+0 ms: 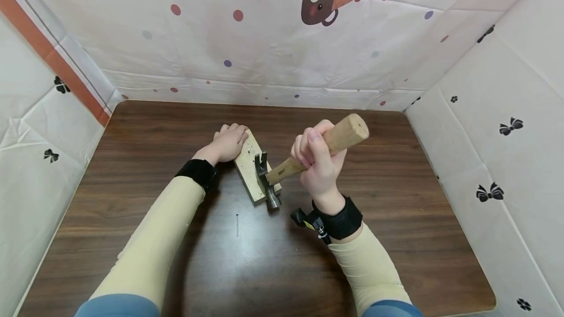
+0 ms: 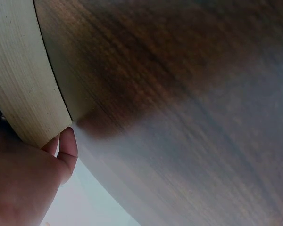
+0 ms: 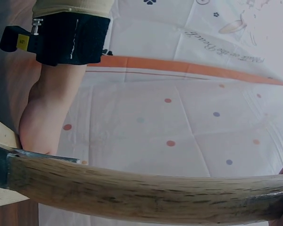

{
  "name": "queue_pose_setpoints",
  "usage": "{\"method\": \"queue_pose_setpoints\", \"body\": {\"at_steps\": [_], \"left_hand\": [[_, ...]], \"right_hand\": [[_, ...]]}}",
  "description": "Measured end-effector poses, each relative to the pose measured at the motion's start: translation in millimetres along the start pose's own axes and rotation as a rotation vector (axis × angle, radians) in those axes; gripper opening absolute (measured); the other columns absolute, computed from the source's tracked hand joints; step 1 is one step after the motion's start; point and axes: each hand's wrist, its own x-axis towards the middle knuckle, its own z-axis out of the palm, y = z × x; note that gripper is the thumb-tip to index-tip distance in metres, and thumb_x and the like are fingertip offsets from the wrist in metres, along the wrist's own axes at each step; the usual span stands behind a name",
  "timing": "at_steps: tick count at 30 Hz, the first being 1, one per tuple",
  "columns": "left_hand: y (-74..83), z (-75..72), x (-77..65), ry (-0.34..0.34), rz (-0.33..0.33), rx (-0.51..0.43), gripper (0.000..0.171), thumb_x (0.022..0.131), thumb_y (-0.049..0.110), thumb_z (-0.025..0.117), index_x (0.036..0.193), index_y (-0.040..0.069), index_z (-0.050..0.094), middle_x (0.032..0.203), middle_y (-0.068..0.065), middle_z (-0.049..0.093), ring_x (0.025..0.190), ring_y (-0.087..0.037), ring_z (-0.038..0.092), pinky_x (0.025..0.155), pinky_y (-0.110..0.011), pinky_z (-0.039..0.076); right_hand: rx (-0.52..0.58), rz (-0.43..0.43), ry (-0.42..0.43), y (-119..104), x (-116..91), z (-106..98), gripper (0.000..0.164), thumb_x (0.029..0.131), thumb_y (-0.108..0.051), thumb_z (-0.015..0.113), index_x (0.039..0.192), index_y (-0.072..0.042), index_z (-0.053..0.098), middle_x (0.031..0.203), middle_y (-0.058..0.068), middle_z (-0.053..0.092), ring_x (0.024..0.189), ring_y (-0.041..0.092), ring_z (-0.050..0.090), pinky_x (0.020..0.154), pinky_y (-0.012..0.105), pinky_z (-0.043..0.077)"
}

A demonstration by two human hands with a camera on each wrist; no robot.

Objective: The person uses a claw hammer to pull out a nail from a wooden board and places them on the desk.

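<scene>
My right hand [image 1: 319,160] grips the wooden handle of a claw hammer [image 1: 288,170], fingers wrapped round it and the thick butt sticking out past the fist. The dark steel head overlaps a pale wooden board [image 1: 245,172] in the head view, claw toward the far end and striking face at the near edge. My left hand [image 1: 230,142] holds the board by its far left end. Curled fingertips [image 2: 68,146] show round that end in the left wrist view. In the right wrist view the hammer handle [image 3: 146,195] crosses the bottom.
A loose nail [image 1: 237,225] lies on the brown wood-grain table [image 1: 374,258], just nearer than the board. Patterned white sheets [image 1: 264,43] wall the table at the back and on both sides. Each wrist wears a black strap [image 1: 341,219].
</scene>
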Motion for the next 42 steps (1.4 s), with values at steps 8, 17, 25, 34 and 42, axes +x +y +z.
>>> {"method": "queue_pose_setpoints", "body": {"at_steps": [8,17,25,34,42], "left_hand": [[1.2,-1.1,-1.7,-0.004,-0.009,-0.005,0.051,0.119,0.032,0.027,0.162,0.009,0.04,0.162,-0.019,0.04,0.148,-0.046,0.029,0.116,-0.065,0.025],[1.2,0.3,-0.8,0.002,-0.007,-0.004,0.051,0.118,0.031,0.028,0.162,0.007,0.04,0.162,-0.02,0.04,0.148,-0.046,0.03,0.116,-0.065,0.025],[1.7,-0.3,-1.7,0.003,0.003,0.001,0.051,0.119,0.032,0.027,0.162,0.008,0.04,0.162,-0.019,0.04,0.148,-0.046,0.029,0.115,-0.065,0.025],[5.5,-0.1,-7.2,0.036,0.024,0.002,0.051,0.119,0.03,0.029,0.161,0.003,0.042,0.16,-0.022,0.043,0.146,-0.047,0.032,0.114,-0.066,0.027],[7.6,3.1,-9.0,0.111,0.036,-0.046,0.05,0.118,0.028,0.031,0.16,0.004,0.043,0.156,-0.022,0.048,0.144,-0.046,0.036,0.11,-0.062,0.031]], "right_hand": [[0.078,-0.045,-0.014,-6.4,-10.0,-4.8,0.038,0.103,-0.017,0.066,0.079,-0.005,0.04,0.052,-0.003,0.025,0.041,0.008,0.02,0.039,0.027,0.023],[0.088,-0.063,-0.024,-6.4,-10.7,-6.4,0.038,0.104,-0.018,0.067,0.079,-0.006,0.041,0.052,-0.003,0.025,0.041,0.008,0.021,0.039,0.027,0.024],[0.074,-0.073,-0.044,-5.6,-11.3,-5.7,0.038,0.105,-0.019,0.067,0.08,-0.005,0.042,0.052,-0.002,0.026,0.041,0.008,0.022,0.039,0.026,0.024],[0.068,-0.062,-0.06,-7.4,-12.6,-4.0,0.043,0.105,-0.024,0.068,0.08,-0.003,0.04,0.052,-0.001,0.028,0.04,0.009,0.024,0.039,0.026,0.025],[0.046,-0.082,-0.065,-8.3,-13.1,-3.8,0.044,0.106,-0.023,0.065,0.08,-0.002,0.038,0.052,-0.001,0.028,0.04,0.009,0.024,0.039,0.026,0.026]]}}
